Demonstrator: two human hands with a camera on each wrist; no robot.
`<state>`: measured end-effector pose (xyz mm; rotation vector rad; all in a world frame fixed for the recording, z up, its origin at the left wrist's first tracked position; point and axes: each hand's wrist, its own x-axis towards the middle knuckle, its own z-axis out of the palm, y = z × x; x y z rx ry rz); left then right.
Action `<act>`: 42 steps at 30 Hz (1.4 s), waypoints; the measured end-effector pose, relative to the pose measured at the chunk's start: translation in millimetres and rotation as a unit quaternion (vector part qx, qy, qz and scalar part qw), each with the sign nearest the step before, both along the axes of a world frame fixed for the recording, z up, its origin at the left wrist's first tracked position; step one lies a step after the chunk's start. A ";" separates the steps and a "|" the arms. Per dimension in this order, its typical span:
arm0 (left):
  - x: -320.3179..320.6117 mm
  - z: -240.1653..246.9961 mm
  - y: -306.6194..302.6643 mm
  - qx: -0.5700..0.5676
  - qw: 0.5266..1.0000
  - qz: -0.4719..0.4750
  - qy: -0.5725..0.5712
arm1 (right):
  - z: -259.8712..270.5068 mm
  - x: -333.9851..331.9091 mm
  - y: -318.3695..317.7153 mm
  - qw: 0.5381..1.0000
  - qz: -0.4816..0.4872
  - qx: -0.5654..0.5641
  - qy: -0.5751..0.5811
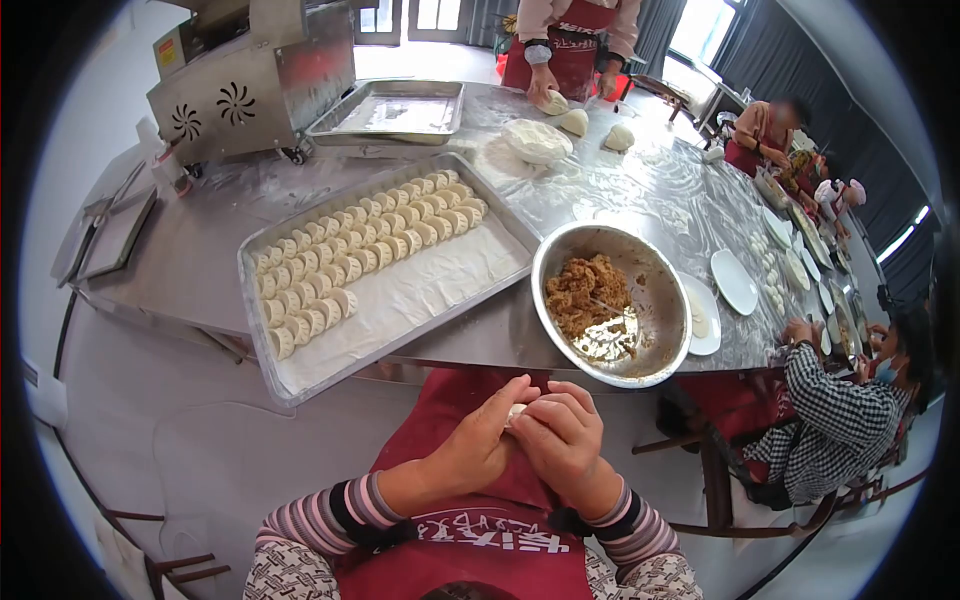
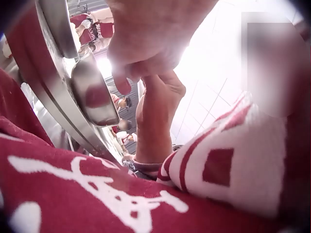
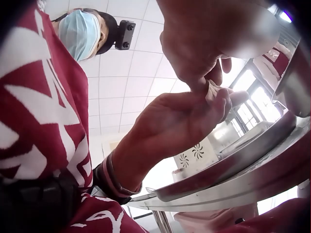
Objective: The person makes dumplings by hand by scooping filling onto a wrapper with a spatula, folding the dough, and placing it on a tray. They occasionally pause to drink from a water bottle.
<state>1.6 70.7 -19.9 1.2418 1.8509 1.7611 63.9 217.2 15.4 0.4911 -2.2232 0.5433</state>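
In front of the apron, both hands meet around one small pale dumpling [image 1: 515,412]. My left hand [image 1: 468,442] holds it near the thumb and fingertips. From the other side my right hand [image 1: 562,438] pinches its edge with curled fingers. A pale folded edge of the dumpling [image 3: 212,91] shows between the fingers in the right wrist view; most of it is hidden by the hands. Just beyond them is a steel bowl [image 1: 668,300] with brown filling [image 1: 588,292] and a thin utensil inside. To its left, a metal tray [image 1: 330,375] bears rows of pleated dumplings [image 1: 350,262].
The steel table [image 1: 480,340] has its near edge just past the hands. White plates [image 1: 735,282] lie right of the bowl. Farther back are an empty-looking tray [image 1: 395,112], a steel machine [image 1: 250,90] and dough [image 1: 538,142]. Other people work at the far and right sides.
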 end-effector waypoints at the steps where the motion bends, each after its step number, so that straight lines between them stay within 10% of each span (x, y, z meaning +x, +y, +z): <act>1: -1.5 0.9 -1.3 0.001 1.000 0.001 0.000 | 0.2 0.0 0.1 1.000 0.010 0.000 0.006; 12: -8.5 12.3 -3.9 0.030 0.964 -0.068 -0.257 | 7.7 -5.7 1.6 0.994 0.017 -0.094 -0.044; 32: -7.0 9.5 -7.5 0.127 0.959 -0.012 -0.252 | 4.9 -23.8 -8.4 0.923 0.149 -0.302 -0.184; 42: -8.7 10.9 -11.8 0.074 0.982 0.047 -0.169 | -1.7 -29.8 -11.5 0.955 0.151 -0.217 -0.131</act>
